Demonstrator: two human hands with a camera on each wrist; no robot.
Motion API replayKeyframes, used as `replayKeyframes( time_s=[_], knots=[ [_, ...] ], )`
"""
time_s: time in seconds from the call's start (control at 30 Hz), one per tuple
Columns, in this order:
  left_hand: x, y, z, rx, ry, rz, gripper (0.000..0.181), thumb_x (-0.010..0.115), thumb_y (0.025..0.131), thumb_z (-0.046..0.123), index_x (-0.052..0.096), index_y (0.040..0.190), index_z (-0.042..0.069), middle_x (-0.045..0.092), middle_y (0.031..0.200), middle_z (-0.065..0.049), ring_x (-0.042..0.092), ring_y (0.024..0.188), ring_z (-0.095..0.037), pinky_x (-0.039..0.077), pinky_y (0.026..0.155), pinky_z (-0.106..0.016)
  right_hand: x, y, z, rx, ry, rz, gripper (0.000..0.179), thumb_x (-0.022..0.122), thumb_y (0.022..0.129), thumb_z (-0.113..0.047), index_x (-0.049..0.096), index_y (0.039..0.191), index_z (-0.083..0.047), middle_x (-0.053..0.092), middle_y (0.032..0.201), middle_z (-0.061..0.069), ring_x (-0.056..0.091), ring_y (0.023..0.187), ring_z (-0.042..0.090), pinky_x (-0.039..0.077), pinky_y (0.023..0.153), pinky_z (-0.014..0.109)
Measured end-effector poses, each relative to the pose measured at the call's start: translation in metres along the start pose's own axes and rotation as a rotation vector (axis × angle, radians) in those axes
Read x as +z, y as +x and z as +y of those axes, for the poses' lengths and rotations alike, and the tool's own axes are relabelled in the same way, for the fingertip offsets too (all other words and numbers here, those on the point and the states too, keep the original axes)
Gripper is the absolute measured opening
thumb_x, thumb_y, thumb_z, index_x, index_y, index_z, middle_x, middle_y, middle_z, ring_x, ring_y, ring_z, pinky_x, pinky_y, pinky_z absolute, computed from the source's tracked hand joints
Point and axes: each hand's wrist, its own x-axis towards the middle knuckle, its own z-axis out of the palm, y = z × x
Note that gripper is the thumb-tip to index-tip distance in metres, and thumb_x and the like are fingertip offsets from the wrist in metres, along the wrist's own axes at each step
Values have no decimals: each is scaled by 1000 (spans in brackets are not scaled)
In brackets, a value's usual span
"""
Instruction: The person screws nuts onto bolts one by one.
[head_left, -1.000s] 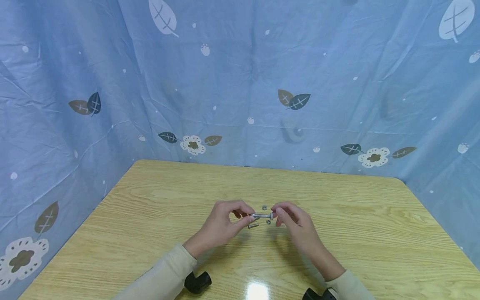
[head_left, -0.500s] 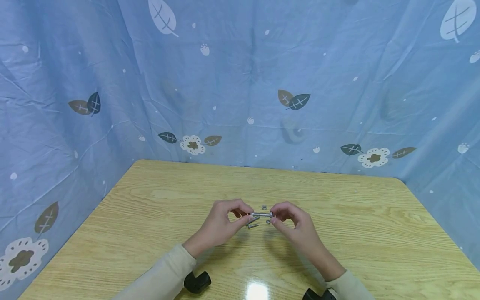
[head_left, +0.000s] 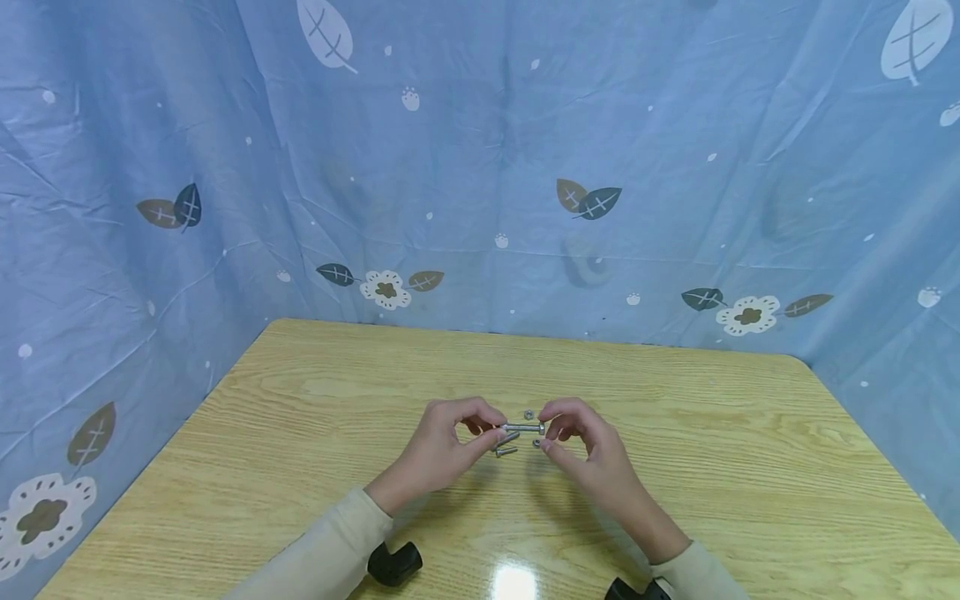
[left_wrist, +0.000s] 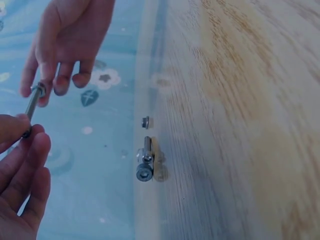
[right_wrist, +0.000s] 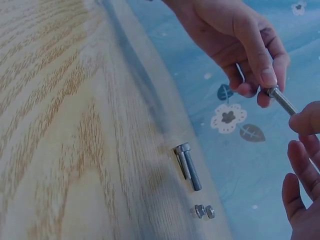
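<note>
My left hand (head_left: 442,442) pinches a long silver bolt (head_left: 521,427) by its head end, between thumb and fingers, and holds it level above the table. A hex nut (head_left: 542,428) sits at the bolt's other end; in the left wrist view this nut (left_wrist: 39,89) shows at the shaft's tip. Around that nut my right hand (head_left: 592,450) has thumb and forefinger spread, apart from it in the head view. The right wrist view hides the nut behind the right thumb, with the threaded shaft (right_wrist: 285,102) running to the left hand (right_wrist: 240,45).
Below the hands, two loose bolts (head_left: 507,452) lie close together on the wooden table (head_left: 337,500). Two loose nuts (head_left: 528,415) lie near them, one by the right thumb. A blue patterned curtain (head_left: 480,167) hangs behind and beside the table.
The right thumb and forefinger closed on the nut half a second ago and have since parted round it. The left hand and bolt stay nearly in place, a touch higher than at first.
</note>
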Motion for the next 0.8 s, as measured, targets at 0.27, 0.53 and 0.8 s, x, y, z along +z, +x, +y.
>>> replayKeyframes(
  time_s=[0.27, 0.53, 0.8],
  knots=[
    [1, 0, 0, 3, 0, 6, 6, 71, 88, 15, 72, 93, 17, 73, 93, 8, 64, 77, -1, 55, 74, -24, 1, -1, 1, -10, 6, 19, 20, 66, 89, 0, 62, 105, -11, 63, 100, 2, 58, 84, 10, 51, 76, 25],
    [1, -1, 1, -5, -11, 9, 9, 71, 88, 13, 72, 93, 20, 74, 93, -1, 64, 77, -2, 55, 73, -25, 1, -1, 0, 0, 13, 3, 25, 63, 92, -3, 59, 115, -12, 61, 106, 12, 58, 83, 11, 50, 77, 27],
    [2, -1, 1, -1, -7, 6, 6, 71, 88, 12, 72, 94, 13, 74, 93, -1, 64, 77, -2, 55, 73, -24, 1, -1, 3, -73, -5, -3, 26, 66, 88, 3, 60, 108, -13, 63, 102, 9, 57, 83, 10, 51, 76, 24]
  ],
)
